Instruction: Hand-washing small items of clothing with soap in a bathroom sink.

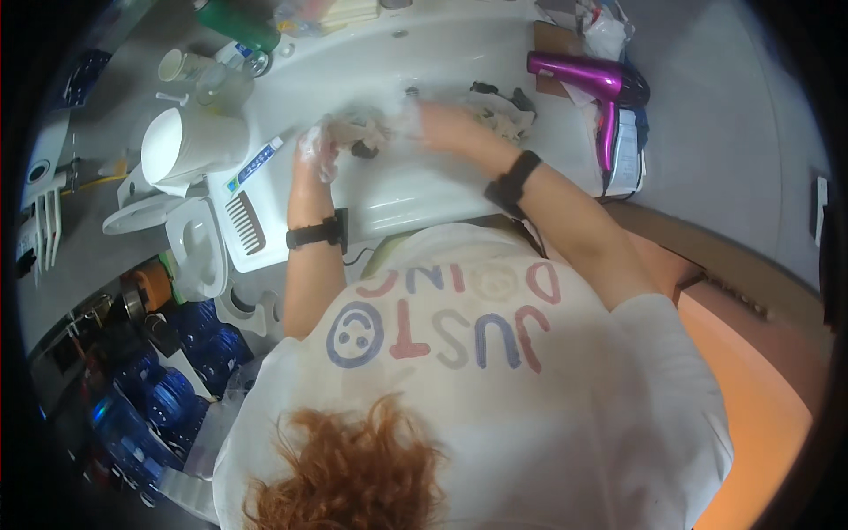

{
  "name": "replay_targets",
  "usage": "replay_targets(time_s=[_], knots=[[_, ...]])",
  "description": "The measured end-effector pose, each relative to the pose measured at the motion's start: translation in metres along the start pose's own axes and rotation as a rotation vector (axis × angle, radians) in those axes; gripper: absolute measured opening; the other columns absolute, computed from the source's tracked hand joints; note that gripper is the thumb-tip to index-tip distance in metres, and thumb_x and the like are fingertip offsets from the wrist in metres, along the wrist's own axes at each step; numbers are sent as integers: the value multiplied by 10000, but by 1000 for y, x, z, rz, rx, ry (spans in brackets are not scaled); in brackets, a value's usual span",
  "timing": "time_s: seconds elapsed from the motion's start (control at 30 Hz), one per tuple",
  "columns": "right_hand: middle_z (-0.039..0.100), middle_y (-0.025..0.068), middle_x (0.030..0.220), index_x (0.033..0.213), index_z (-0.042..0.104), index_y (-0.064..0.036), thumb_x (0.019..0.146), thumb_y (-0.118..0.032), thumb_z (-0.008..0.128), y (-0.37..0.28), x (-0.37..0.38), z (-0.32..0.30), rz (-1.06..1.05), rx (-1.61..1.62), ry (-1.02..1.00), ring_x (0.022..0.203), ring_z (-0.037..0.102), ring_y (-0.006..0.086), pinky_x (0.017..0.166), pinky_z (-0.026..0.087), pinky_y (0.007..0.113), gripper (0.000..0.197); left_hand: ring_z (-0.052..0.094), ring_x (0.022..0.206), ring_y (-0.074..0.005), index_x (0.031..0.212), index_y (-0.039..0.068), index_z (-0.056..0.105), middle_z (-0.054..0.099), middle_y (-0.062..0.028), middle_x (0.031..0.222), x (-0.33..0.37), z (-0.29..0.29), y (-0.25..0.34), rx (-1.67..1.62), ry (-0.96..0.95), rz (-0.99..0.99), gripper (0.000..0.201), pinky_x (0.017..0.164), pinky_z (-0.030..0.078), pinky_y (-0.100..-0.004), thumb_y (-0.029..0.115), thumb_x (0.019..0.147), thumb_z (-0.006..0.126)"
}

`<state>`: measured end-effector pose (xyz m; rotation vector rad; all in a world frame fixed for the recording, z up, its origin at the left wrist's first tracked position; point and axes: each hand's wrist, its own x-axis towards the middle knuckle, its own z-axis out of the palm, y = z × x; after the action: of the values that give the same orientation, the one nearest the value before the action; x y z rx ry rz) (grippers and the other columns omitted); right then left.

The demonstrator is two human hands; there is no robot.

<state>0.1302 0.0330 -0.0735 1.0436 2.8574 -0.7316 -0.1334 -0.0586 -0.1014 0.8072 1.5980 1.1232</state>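
Over the white washbasin [415, 190], my left hand [318, 152] is closed around one end of a wet, light cloth with dark patches [360, 134]. White foam covers that hand's fingers. My right hand [433, 124] is just to the right of the cloth, low over the basin and smeared by motion. Its fingers cannot be made out, nor whether they touch the cloth. Beyond the right wrist, a second crumpled white and black cloth [505, 115] lies in the basin. Each wrist wears a black band.
A brown comb [246, 223] and a toothpaste tube [256, 165] lie on the basin's left ledge, beside a white bucket [190, 148]. Cups and a green bottle [237, 25] stand farther back. A purple hair dryer [587, 78] rests at the right edge. A toilet [196, 246] is at left.
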Motion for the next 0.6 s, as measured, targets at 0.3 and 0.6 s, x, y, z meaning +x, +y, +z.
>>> replay_targets(time_s=[0.3,0.6], knots=[[612,149,893,947,563,-7,755,-247,568,57,-90,-81,388,125,-44,873,589,279,743,453,351,307,474,938,-191,1020,79,552,482,-70,1003,-26,104,77,-426,-60,-408,337,778,457,-387,332,799,581],[579,137,772,914,559,-2,789,-251,546,29,-92,-110,396,908,238,711,554,269,679,441,374,279,400,1070,-314,1250,110,383,334,-152,1216,-42,206,115,-629,-304,-655,612,840,425,-503,489,793,533]])
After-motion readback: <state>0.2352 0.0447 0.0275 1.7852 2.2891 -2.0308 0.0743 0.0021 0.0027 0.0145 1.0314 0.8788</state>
